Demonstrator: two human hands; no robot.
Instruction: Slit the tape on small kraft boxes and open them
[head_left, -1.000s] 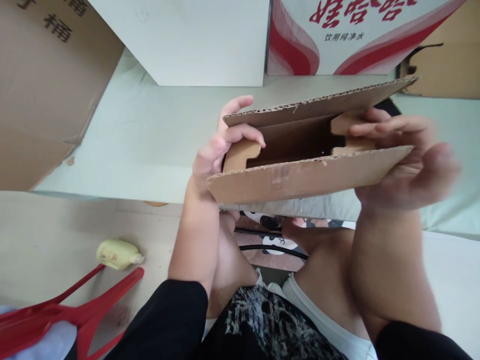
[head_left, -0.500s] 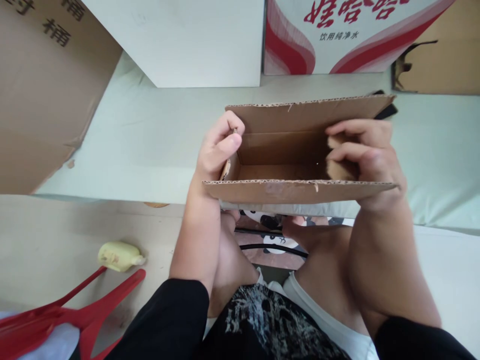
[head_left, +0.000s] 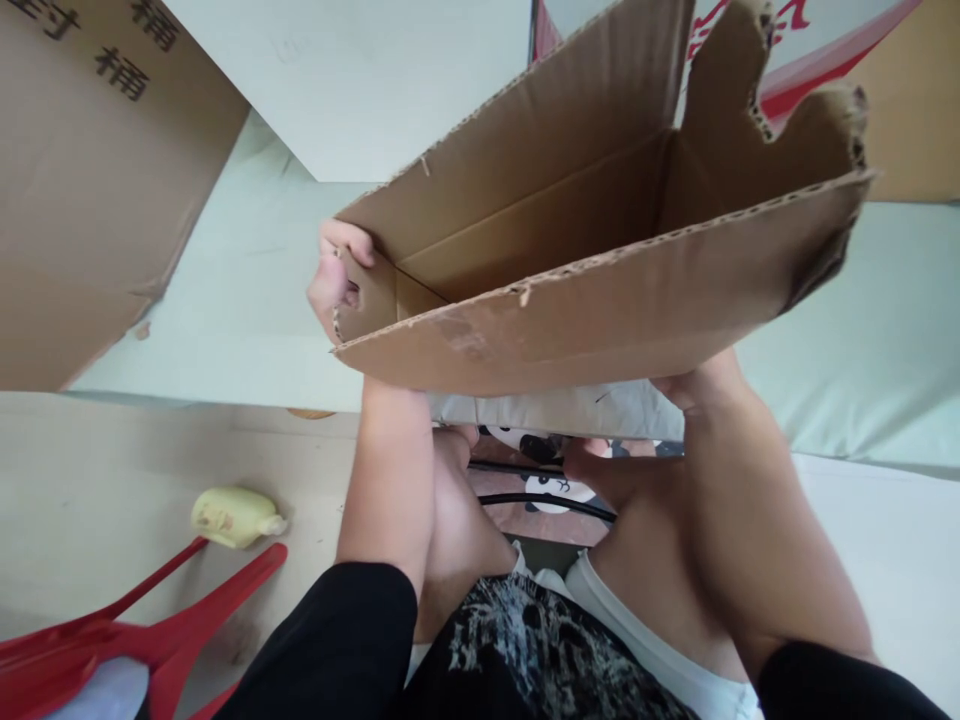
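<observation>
A brown corrugated cardboard box (head_left: 592,300) with open flaps is lifted above the pale green table (head_left: 247,300) and tilted, its right end raised toward me. My left hand (head_left: 337,275) is curled round the box's left end wall. Only a sliver of my right hand (head_left: 697,385) shows under the box's right side; its fingers are hidden behind the cardboard. The inside of the box looks empty.
A large brown carton (head_left: 90,170) stands at the left, a white box (head_left: 360,80) at the back, a red-and-white printed carton (head_left: 787,60) behind the held box. On the floor lie a yellow bottle (head_left: 232,515) and red plastic legs (head_left: 150,630).
The box has been raised and tipped, its right end swinging up toward me. My right hand left the inner flap and went underneath; my left hand shifted left along the end wall.
</observation>
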